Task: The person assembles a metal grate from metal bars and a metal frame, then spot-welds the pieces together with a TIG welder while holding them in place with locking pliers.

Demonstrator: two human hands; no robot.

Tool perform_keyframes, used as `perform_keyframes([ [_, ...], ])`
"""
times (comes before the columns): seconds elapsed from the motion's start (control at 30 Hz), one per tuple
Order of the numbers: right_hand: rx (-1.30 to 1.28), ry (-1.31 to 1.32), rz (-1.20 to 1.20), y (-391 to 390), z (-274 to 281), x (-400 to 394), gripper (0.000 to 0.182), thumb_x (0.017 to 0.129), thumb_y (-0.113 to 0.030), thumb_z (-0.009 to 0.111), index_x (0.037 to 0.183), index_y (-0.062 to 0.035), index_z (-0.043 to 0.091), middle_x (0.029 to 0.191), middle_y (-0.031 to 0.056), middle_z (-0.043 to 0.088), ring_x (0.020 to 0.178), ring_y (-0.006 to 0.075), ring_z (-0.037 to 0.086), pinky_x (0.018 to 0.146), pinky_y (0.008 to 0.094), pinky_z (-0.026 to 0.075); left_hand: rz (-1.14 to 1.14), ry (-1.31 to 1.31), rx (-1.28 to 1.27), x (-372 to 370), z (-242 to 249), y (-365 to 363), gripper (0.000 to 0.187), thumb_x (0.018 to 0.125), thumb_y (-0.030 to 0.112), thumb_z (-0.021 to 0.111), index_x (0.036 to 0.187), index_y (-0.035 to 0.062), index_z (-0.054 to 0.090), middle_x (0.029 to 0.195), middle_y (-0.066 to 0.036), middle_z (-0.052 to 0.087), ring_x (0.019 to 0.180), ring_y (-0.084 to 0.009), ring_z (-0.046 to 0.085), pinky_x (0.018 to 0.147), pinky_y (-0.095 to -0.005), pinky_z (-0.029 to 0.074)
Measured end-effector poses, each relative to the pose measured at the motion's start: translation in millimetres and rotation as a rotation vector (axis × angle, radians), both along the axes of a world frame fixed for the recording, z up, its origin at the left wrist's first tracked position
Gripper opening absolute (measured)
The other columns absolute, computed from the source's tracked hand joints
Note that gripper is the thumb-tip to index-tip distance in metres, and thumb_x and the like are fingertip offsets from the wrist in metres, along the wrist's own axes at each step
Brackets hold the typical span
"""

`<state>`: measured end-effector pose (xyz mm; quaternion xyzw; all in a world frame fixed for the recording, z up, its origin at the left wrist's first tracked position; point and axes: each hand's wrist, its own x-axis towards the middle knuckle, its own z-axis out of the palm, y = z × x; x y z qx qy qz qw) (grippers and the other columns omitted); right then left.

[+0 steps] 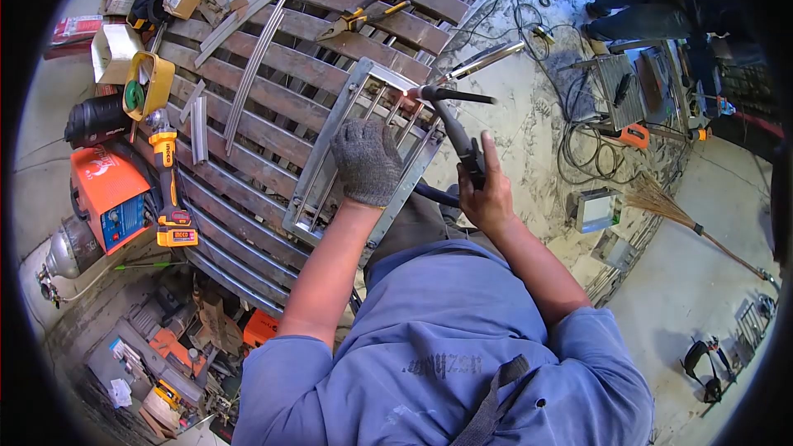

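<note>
My left hand (366, 163), in a dark grey knit glove, rests on a rectangular metal frame (302, 200) with thin bars across it. Its fingers curl down over the bars, and their tips are hidden. Bare, my right hand (489, 194) wraps round the handle of a welding torch (455, 130), with the index finger stretched out along it. The torch head is at the far end of the frame, where a small bright glow shows at the metal. A shiny metal tube (489, 59) lies just beyond the torch.
Cutting pliers (363, 15) and thin metal strips (254, 74) lie on the slatted metal bench (273, 142). On its left are a yellow angle grinder (168, 169) and an orange welding machine (111, 194). Cables, a broom (665, 202) and another person's legs (640, 12) are to the right.
</note>
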<state>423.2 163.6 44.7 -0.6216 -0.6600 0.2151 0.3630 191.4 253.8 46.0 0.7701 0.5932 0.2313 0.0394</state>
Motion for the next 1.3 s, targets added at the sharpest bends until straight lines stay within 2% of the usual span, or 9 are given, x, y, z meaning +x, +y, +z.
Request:
perform_keyframes([
  [0.03, 0.025, 0.054, -0.032, -4, -4, 1, 0.088, 0.098, 0.000, 0.078, 0.173, -0.0057, 0.034, 0.111, 0.0238, 0.075, 0.085, 0.0397, 0.078, 0.070, 0.0476, 0.063, 0.004, 0.029, -0.008, 0, -2, -1, 0.014, 0.099, 0.020, 0.071, 0.101, 0.0059, 0.073, 0.098, -0.016, 0.069, 0.099, -0.0397, 0.065, 0.092, -0.0558, 0.049],
  [0.07, -0.047, 0.020, -0.021, -10, -4, 8, 0.089, 0.099, -0.001, 0.079, 0.173, -0.0008, 0.029, 0.127, 0.0309, 0.074, 0.097, 0.0426, 0.081, 0.076, 0.0474, 0.065, 0.008, 0.058, -0.016, -1, -4, -2, 0.014, 0.099, 0.019, 0.070, 0.101, 0.0058, 0.073, 0.097, -0.016, 0.069, 0.099, -0.0397, 0.065, 0.093, -0.0559, 0.049],
  [0.17, 0.119, -0.006, -0.064, -2, 5, 13, 0.087, 0.097, 0.000, 0.079, 0.173, -0.0070, 0.036, 0.109, 0.0279, 0.077, 0.085, 0.0404, 0.081, 0.071, 0.0476, 0.065, 0.013, 0.003, 0.039, 1, -5, -2, 0.013, 0.099, 0.019, 0.070, 0.100, 0.0059, 0.072, 0.096, -0.015, 0.068, 0.099, -0.0395, 0.065, 0.093, -0.0563, 0.049],
  [0.3, 0.083, 0.006, -0.052, -14, 1, 27, 0.082, 0.096, 0.002, 0.078, 0.170, -0.0057, 0.042, 0.113, 0.0282, 0.076, 0.083, 0.0394, 0.080, 0.073, 0.0470, 0.065, -0.001, -0.018, 0.186, 11, 15, -4, 0.012, 0.098, 0.019, 0.071, 0.100, 0.0072, 0.072, 0.096, -0.012, 0.067, 0.098, -0.0387, 0.064, 0.091, -0.0558, 0.048],
  [0.4, 0.073, 0.004, -0.046, -20, 1, 28, 0.082, 0.094, 0.004, 0.078, 0.169, -0.0056, 0.045, 0.112, 0.0268, 0.076, 0.087, 0.0397, 0.079, 0.076, 0.0467, 0.065, -0.085, 0.031, 0.076, 13, 19, -8, 0.011, 0.097, 0.019, 0.073, 0.098, 0.0087, 0.073, 0.096, -0.011, 0.066, 0.097, -0.0387, 0.063, 0.089, -0.0550, 0.046],
  [0.5, 0.064, 0.046, -0.035, -18, 2, 25, 0.082, 0.093, 0.005, 0.077, 0.168, -0.0054, 0.045, 0.114, 0.0263, 0.075, 0.091, 0.0402, 0.077, 0.078, 0.0464, 0.065, -0.115, 0.042, 0.074, 14, 19, -4, 0.009, 0.095, 0.019, 0.074, 0.096, 0.0098, 0.072, 0.094, -0.012, 0.065, 0.096, -0.0388, 0.063, 0.088, -0.0544, 0.046],
  [0.6, 0.077, 0.017, -0.019, -13, 9, 24, 0.082, 0.093, 0.005, 0.076, 0.169, -0.0060, 0.045, 0.112, 0.0250, 0.074, 0.091, 0.0394, 0.077, 0.076, 0.0468, 0.064, -0.152, 0.015, 0.060, 12, 12, -2, 0.009, 0.094, 0.018, 0.073, 0.093, 0.0095, 0.071, 0.092, -0.013, 0.065, 0.094, -0.0391, 0.063, 0.089, -0.0549, 0.045],
  [0.9, 0.044, 0.019, 0.028, -13, 7, 25, 0.088, 0.092, 0.005, 0.076, 0.171, -0.0086, 0.041, 0.095, 0.0201, 0.067, 0.076, 0.0394, 0.070, 0.066, 0.0501, 0.060, -0.168, -0.022, 0.051, 11, 5, -3, 0.008, 0.094, 0.015, 0.072, 0.092, 0.0083, 0.071, 0.089, -0.015, 0.065, 0.091, -0.0402, 0.064, 0.089, -0.0559, 0.047],
  [1.3, 0.026, -0.017, 0.046, -14, 4, 27, 0.088, 0.091, 0.004, 0.075, 0.171, -0.0108, 0.041, 0.095, 0.0205, 0.065, 0.073, 0.0414, 0.068, 0.063, 0.0515, 0.060, -0.178, -0.032, 0.039, 10, 6, -2, 0.010, 0.095, 0.017, 0.073, 0.091, 0.0086, 0.071, 0.088, -0.015, 0.065, 0.090, -0.0403, 0.064, 0.087, -0.0547, 0.046],
])
